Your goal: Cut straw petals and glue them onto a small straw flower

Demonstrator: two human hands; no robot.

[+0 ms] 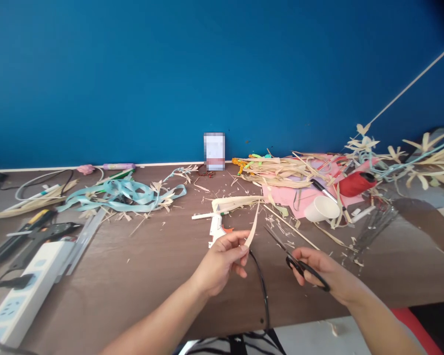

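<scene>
Pointing away, the strip (254, 228) my left hand (222, 260) pinches lies just left of the scissors (299, 267) my right hand (321, 268) grips.

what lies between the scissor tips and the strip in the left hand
Only bare tabletop shows between the strip and the scissor tips, in the head view.

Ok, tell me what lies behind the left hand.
A white glue gun lies just beyond the left hand, its orange trigger showing. The hand hides part of the handle, so whether the black cord joins it there cannot be seen.
</scene>
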